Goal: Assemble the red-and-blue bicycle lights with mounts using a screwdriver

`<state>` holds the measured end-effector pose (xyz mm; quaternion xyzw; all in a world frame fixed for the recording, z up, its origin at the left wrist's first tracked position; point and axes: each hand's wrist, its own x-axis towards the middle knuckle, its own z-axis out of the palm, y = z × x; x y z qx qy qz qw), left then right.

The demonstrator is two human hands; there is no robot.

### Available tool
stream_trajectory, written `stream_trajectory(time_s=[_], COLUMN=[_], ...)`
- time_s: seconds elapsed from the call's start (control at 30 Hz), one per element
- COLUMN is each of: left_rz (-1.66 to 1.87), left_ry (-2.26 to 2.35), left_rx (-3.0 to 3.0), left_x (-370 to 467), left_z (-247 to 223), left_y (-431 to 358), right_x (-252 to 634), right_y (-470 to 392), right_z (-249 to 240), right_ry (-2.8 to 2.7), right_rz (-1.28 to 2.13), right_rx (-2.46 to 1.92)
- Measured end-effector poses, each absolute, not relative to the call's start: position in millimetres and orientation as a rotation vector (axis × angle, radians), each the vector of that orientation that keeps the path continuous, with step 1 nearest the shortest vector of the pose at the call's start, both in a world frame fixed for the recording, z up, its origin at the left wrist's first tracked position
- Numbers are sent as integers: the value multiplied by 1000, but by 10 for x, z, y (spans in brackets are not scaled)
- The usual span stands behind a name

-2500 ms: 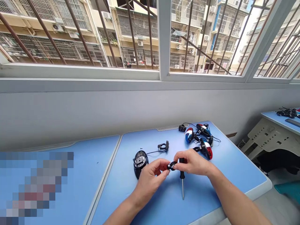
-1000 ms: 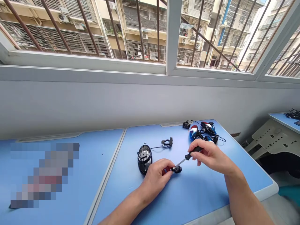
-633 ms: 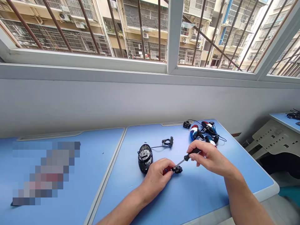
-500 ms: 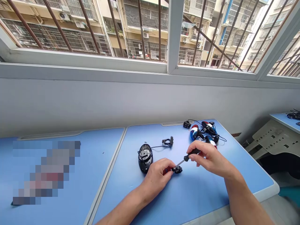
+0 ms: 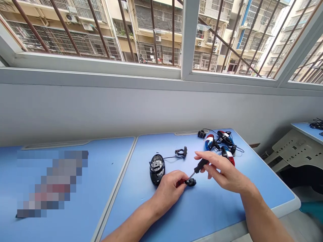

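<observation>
My left hand (image 5: 170, 188) pinches a small black clamp-like part (image 5: 191, 182) against the tabletop; its gripped end is hidden by my fingers. In my right hand (image 5: 222, 171) is a black-handled screwdriver (image 5: 201, 165), its handle lying between thumb and fingers, with the upper fingers loosely stretched out. The shaft slants down to the left, and its tip meets the small part beside my left fingertips. Just left of that hand lies an oval black device (image 5: 157, 169) with a coiled wire, which runs to a black ring clamp (image 5: 181, 152) farther back.
Several red, white and blue shiny light units (image 5: 228, 155) with black cables sit at the table's back right, near a small black box (image 5: 201, 134). A blurred-out item (image 5: 51, 185) lies on the left table. A second desk (image 5: 306, 129) holds cables at far right.
My right hand's fingers have loosened and stretched out around the screwdriver handle, which has tilted steeper and shifted slightly left. My left hand keeps its place on the small part.
</observation>
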<state>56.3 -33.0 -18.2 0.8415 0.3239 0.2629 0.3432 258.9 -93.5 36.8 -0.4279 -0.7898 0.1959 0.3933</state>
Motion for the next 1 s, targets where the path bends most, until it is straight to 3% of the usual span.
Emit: stream_trajectory(time_s=[0.17,0.47,0.8,1.0], left_rz=[686,682,665,655], left_ry=[841,825,841,842], left_rx=[2181,2124,2101,2098], left_x=[572,560,557,552], left_z=[-184,-158,-139,-126], left_y=[-315,-330,-332,-335], right_x=[2622,2574,2606,2593], right_y=[-908,-823,-890,-837], right_z=[351,312,380,311], right_ry=[-1963,-1949,-1940,-1901], right_rz=[529,209,459,225], right_rx=[-1065,-1065,-1039,-1121])
